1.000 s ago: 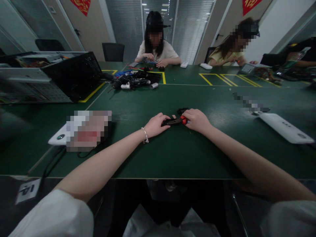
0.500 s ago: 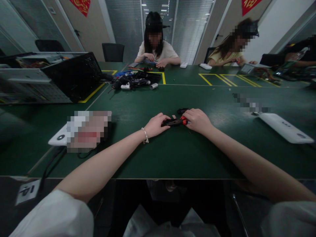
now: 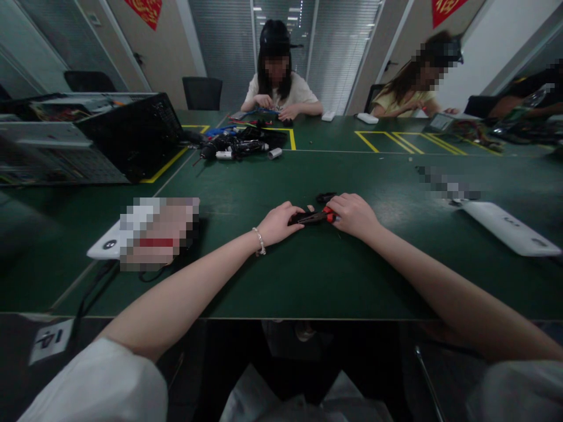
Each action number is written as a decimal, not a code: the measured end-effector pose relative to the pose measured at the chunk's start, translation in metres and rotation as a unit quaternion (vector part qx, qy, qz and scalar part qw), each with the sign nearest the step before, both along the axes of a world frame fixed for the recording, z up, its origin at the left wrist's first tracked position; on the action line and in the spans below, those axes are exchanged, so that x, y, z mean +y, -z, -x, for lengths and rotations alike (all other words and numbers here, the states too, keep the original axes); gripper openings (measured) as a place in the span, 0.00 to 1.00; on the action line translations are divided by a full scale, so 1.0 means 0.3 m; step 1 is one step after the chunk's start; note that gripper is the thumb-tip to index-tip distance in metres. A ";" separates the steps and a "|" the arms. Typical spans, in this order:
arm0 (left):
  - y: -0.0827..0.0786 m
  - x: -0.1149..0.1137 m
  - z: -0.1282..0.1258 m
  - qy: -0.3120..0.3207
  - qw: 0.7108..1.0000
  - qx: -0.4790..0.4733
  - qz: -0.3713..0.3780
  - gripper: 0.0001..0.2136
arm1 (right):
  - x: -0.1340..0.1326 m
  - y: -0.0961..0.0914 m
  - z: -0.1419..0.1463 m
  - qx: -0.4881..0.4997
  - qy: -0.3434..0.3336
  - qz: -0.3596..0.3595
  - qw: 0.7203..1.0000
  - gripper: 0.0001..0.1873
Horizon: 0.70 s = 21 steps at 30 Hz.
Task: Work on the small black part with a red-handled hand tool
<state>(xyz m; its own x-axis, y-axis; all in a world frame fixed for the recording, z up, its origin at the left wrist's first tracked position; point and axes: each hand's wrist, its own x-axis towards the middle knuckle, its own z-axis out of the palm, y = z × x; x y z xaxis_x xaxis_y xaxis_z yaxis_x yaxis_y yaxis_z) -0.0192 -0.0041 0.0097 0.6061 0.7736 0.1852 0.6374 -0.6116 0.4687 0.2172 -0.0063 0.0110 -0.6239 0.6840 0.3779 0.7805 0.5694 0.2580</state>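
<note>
Open strip of green desk (image 3: 303, 281) at near centre, left forearm (image 3: 185, 287) and right forearm (image 3: 440, 278) fencing its sides, free lane beyond the left hand (image 3: 277, 224) up to the far cable pile (image 3: 241, 142), computer case (image 3: 132, 138) blocking far left, white device (image 3: 103, 246) at left, white slab (image 3: 510, 228) at right, dark piece (image 3: 326, 198) just beyond the right hand (image 3: 354, 215), its height hard to judge.

The room is dim. One wide green table (image 3: 246, 281) stretches toward twelve o'clock, with windows (image 3: 307, 53) and blinds (image 3: 341, 58) behind it. At eleven are a black chair (image 3: 202, 94) and a pale door (image 3: 160, 55); at one, another door (image 3: 416, 32).
</note>
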 end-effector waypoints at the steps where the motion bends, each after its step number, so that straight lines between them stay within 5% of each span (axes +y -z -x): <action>1: 0.000 0.000 0.000 0.000 1.000 -0.001 0.001 0.16 | 0.001 0.002 0.000 0.004 0.001 0.003 1.000 0.12; 21: -0.012 -0.009 0.002 -0.004 1.000 -0.012 0.025 0.15 | 0.010 0.012 -0.002 0.011 0.002 0.015 1.000 0.11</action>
